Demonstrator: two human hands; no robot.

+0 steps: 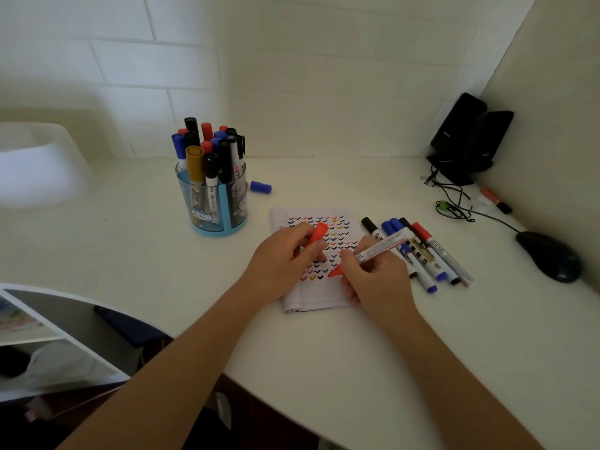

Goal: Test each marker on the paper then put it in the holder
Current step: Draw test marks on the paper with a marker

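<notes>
My right hand (373, 277) grips an uncapped red marker (380, 246), its red tip pointing down-left onto the lined paper (321, 297), which carries rows of coloured check marks. My left hand (285, 258) rests on the paper and pinches the marker's red cap (317, 233). A blue transparent holder (212, 203) stands at the back left, filled with several capped markers. Several more markers (428, 254) lie side by side just right of the paper.
A loose blue cap (260, 187) lies beside the holder. At the right are a black mouse (548, 256), tangled cables (454, 206), black speakers (467, 141) and an orange highlighter (495, 200) by the wall. A white shelf unit (48, 336) sits below the desk's left edge.
</notes>
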